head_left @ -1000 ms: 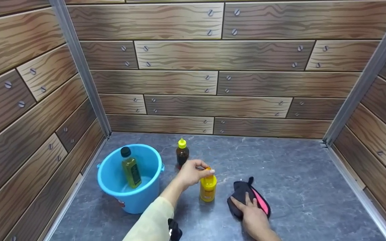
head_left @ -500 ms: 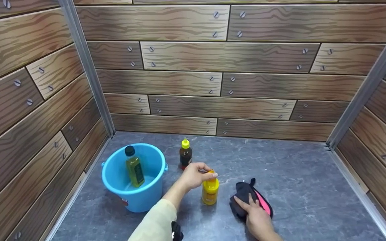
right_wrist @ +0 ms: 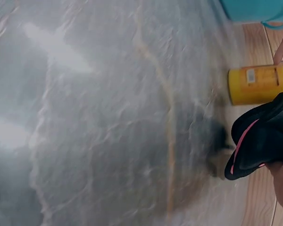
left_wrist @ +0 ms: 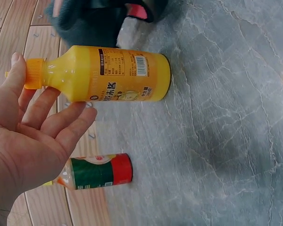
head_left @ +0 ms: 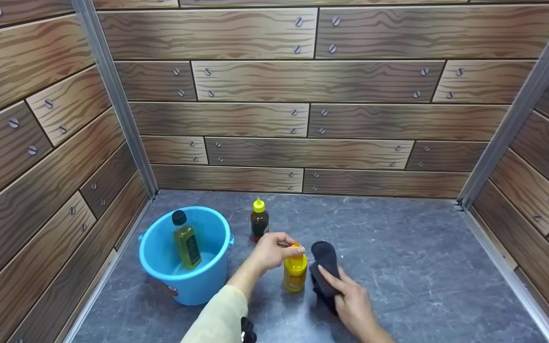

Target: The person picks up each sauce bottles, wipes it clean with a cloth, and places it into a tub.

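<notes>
A yellow mustard bottle (head_left: 294, 277) stands upright on the grey marbled surface. My left hand (head_left: 269, 251) pinches its cap (left_wrist: 34, 73) between thumb and fingers. To the right of the bottle, my right hand (head_left: 354, 302) grips a small black oven mitt (head_left: 324, 264). Pink trim shows on the mitt in the right wrist view, where it is close beside the mustard bottle (right_wrist: 254, 84). Part of the right hand's grip is hidden by the mitt. Behind my left hand stands a dark sauce bottle (head_left: 259, 223) with a yellow nozzle cap.
On the left, a light blue bucket (head_left: 193, 290) holds a greenish oil bottle (head_left: 188, 247) with a black cap, leaning inside. Wood-patterned walls (head_left: 236, 119) enclose the left, back and right sides. Grey marbled surface (head_left: 422, 257) extends to the right of the mitt.
My right hand has picked up the mitt, turned it over and brought it left, close to the mustard bottle. The left hand keeps its pinch on the cap. The view has shifted slightly.
</notes>
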`<state>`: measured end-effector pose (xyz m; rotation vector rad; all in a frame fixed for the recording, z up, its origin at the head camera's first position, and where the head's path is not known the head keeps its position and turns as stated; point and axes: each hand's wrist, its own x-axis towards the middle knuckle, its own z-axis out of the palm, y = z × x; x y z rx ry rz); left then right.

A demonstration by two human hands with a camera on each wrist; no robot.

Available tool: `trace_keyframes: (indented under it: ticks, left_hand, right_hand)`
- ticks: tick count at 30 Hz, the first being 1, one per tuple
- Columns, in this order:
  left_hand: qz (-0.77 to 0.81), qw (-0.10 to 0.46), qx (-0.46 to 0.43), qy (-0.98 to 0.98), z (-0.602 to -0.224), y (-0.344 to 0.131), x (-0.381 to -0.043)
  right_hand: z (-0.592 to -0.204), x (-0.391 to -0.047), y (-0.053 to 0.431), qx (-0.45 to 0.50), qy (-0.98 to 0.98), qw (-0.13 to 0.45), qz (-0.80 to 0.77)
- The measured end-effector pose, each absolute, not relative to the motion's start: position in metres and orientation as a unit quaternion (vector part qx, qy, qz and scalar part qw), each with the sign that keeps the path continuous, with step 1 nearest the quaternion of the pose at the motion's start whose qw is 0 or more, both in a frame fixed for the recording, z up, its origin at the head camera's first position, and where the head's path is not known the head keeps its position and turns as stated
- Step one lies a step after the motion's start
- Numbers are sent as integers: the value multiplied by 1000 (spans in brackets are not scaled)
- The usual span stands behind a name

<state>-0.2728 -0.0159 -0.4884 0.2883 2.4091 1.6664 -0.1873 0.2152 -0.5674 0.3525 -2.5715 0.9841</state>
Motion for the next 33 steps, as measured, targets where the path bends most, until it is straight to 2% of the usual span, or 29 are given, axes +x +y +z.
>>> trace_keyframes:
  ticks: [13,18,23,30,33]
  left_hand:
    - [568,103,93,811,-496,-18,-273]
    - [568,103,98,811,-497,-18,-275]
    - [567,100,102,811,-495,-17,-275]
    - [568,91,115,810,-492,-17,-277]
    - [572,90,118,807,-491,-18,-277]
  right_hand:
    - [-561,-192,189,214,-880,185,382]
    - [-560,-195,184,256,-885,161,354]
    - [-556,-198,177,258,-898,124,335]
    - [-556,-201,169,232,-917,146,290]
    - [-559,-201,165,230,-915,178,279]
